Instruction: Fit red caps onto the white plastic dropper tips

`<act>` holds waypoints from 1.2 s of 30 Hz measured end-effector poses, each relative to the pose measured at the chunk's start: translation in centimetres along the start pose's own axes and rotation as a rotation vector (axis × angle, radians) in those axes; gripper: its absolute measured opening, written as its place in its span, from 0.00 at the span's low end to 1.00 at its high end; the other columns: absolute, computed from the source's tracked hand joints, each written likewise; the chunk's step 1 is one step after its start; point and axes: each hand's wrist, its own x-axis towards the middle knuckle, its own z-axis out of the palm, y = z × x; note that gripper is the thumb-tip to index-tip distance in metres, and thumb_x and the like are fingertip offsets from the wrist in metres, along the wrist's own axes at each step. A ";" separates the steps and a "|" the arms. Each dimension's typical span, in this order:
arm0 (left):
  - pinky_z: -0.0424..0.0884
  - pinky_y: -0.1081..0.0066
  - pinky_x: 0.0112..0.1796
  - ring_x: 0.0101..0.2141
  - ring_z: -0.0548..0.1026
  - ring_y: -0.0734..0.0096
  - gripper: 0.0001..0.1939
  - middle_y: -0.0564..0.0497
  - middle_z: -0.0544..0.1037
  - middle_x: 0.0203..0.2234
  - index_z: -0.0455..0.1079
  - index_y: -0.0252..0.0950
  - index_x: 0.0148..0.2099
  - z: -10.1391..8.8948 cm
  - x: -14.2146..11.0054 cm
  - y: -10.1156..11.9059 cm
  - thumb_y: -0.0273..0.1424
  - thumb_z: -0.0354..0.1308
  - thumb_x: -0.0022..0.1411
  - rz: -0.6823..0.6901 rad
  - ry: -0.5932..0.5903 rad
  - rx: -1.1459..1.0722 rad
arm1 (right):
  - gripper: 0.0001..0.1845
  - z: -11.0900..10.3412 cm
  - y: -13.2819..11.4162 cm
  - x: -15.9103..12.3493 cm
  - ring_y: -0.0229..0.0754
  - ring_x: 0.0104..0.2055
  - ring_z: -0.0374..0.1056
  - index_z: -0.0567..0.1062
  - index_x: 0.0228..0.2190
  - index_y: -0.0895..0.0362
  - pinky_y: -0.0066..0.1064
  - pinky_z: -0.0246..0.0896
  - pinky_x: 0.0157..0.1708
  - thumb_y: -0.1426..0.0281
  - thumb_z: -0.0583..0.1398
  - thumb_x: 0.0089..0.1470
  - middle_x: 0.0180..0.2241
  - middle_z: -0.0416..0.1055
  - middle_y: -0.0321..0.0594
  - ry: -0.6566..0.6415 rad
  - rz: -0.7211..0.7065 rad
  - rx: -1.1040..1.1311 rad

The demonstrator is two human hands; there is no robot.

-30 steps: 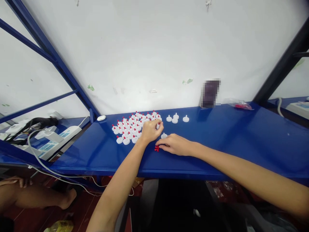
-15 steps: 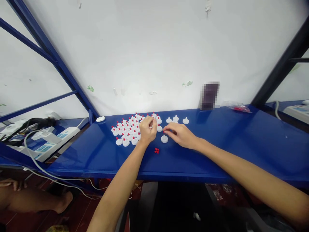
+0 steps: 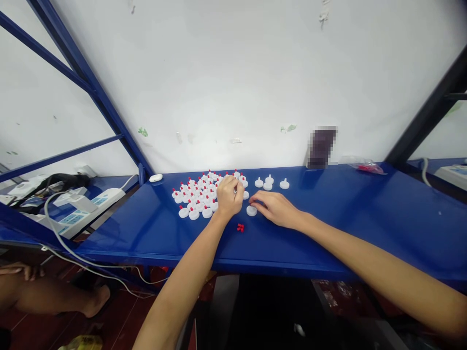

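My right hand [image 3: 273, 208] pinches thumb and fingers at the spout of a white nozzle cap [image 3: 251, 211] standing upright on the blue table. The small red tip in this pinch is now covered by the fingers. Curled closed, my left hand [image 3: 229, 195] hovers just left of it, in front of the group of white caps with red tips [image 3: 195, 199]; what its fingers hold, if anything, is hidden. Several loose red tips [image 3: 241, 227] lie together nearer the table's front edge. Behind my right hand stand several white caps with bare spouts [image 3: 268, 185].
A white oval case [image 3: 155, 178] lies at the back left of the blue table [image 3: 346, 209]. Toward the right, a pixelated dark object [image 3: 321, 147] leans on the wall beside a plastic bag with red pieces [image 3: 367, 167]. Power strips [image 3: 91, 209] and cables are at left; a person's leg [image 3: 51, 295] shows below.
My right hand has brought the red tip onto the white cap's spout, where its fingers now hide both. My left hand stays closed. The view has shifted slightly.
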 end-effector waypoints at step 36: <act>0.67 0.69 0.35 0.34 0.71 0.70 0.08 0.48 0.72 0.38 0.68 0.37 0.45 0.0 -0.4 1.0 0.30 0.49 0.69 0.093 -0.429 -0.052 | 0.21 0.0 1.7 0.8 0.33 0.26 0.65 0.67 0.41 0.56 0.24 0.56 0.21 0.63 0.65 0.46 0.36 0.73 0.38 0.299 0.377 0.641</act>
